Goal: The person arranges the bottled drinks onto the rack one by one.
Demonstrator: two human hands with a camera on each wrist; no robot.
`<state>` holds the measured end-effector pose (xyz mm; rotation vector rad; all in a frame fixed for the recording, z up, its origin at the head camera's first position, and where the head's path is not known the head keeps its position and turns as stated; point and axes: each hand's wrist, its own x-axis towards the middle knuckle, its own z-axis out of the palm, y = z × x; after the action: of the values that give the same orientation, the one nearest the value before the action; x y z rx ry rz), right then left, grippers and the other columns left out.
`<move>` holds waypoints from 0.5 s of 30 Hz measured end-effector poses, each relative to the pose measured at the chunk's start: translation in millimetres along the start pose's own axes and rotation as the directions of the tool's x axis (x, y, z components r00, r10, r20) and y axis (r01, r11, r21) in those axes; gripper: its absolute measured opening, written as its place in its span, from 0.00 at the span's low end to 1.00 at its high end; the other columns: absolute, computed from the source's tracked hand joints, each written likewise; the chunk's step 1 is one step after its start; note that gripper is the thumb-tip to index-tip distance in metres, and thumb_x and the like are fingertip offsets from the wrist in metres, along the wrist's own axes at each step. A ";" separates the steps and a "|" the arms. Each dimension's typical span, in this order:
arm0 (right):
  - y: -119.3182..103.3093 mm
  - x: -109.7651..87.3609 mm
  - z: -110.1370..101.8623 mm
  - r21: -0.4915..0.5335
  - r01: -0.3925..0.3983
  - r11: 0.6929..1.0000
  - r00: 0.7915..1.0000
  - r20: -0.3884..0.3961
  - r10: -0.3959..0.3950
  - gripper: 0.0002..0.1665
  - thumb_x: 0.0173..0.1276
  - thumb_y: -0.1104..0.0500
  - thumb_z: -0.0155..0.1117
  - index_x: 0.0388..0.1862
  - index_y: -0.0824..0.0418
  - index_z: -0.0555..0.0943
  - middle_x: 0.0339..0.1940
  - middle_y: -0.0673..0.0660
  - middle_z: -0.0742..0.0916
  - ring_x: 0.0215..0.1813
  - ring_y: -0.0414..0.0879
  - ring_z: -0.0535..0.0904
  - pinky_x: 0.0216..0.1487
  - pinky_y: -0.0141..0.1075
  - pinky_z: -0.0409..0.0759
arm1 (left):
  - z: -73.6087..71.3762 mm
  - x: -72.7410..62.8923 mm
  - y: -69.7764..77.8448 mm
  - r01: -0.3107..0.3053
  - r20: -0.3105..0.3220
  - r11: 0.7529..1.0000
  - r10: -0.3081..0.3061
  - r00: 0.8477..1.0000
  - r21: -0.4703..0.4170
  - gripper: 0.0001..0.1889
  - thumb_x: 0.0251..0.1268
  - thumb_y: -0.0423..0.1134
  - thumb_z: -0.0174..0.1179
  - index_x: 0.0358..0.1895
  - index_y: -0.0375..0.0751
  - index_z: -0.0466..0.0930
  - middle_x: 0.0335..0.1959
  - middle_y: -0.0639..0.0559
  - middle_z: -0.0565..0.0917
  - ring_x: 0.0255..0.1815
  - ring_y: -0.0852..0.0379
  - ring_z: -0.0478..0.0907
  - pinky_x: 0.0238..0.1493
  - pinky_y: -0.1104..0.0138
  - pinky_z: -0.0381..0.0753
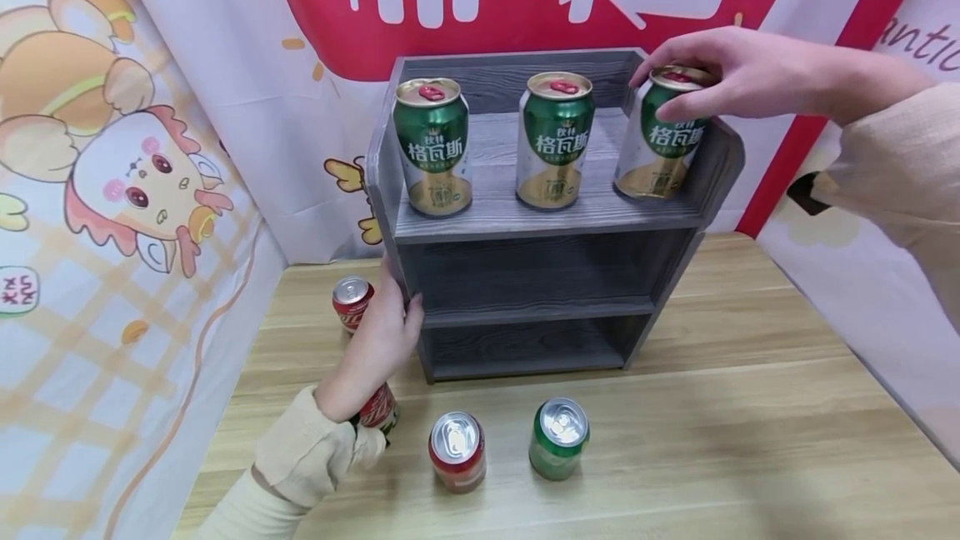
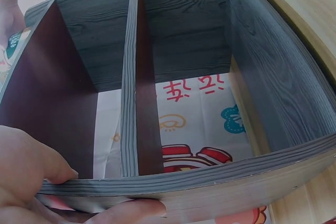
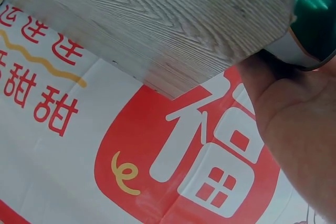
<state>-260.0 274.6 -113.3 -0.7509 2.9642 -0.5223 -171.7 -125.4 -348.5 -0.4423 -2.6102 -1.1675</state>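
On the top of a grey wood-grain shelf [image 1: 525, 223] stand green, white and gold cans in a row: a left can [image 1: 433, 148], a middle can [image 1: 557, 140] and a right can [image 1: 660, 148]. My right hand [image 1: 742, 77] grips the right can near its top, thumb in front and fingers behind. That can leans slightly beside the shelf's right side panel. Lower down, my left hand [image 1: 386, 319] holds the edge of the left side panel [image 2: 210, 182], its thumb on one face and its fingers on the other.
Left of the shelf stands a red can [image 1: 351, 300]; another red can [image 1: 378, 408] is partly covered by my left wrist. Before the shelf, a red can [image 1: 457, 452] and a small green can [image 1: 558, 440] stand on the wooden table [image 1: 750, 440]. A printed cloth [image 1: 337, 48] hangs behind.
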 end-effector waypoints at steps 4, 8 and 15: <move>-1.0 -0.1 1.0 0.002 -0.002 1.000 1.000 0.000 0.002 0.42 0.61 0.53 0.71 0.74 0.48 0.65 0.65 0.58 0.72 0.59 0.48 0.67 0.40 0.21 0.78 | -0.1 0.2 -0.5 0.005 0.006 1.000 -0.005 1.000 -0.002 0.37 0.70 0.29 0.50 0.76 0.32 0.39 0.67 0.26 0.68 0.68 0.36 0.69 0.66 0.45 0.71; -2.4 -0.6 1.1 -0.008 0.009 1.000 1.000 -0.002 -0.009 0.44 0.62 0.52 0.71 0.75 0.48 0.63 0.65 0.59 0.72 0.60 0.51 0.67 0.40 0.20 0.77 | -0.2 0.1 -0.5 0.009 0.010 1.000 -0.009 1.000 0.000 0.38 0.70 0.28 0.50 0.76 0.33 0.38 0.68 0.26 0.67 0.68 0.36 0.69 0.66 0.45 0.71; -4.9 -4.3 0.7 0.000 0.027 1.000 0.999 -0.033 -0.027 0.44 0.62 0.54 0.71 0.76 0.48 0.63 0.67 0.58 0.72 0.58 0.46 0.67 0.40 0.19 0.77 | -0.7 0.4 0.7 0.006 0.010 1.000 -0.006 1.000 0.004 0.38 0.70 0.28 0.50 0.77 0.34 0.37 0.69 0.26 0.66 0.68 0.35 0.69 0.66 0.45 0.71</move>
<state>-254.0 272.4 -112.5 -0.7907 2.9876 -0.5424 -171.8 -125.4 -347.5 -0.4413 -2.6237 -1.1652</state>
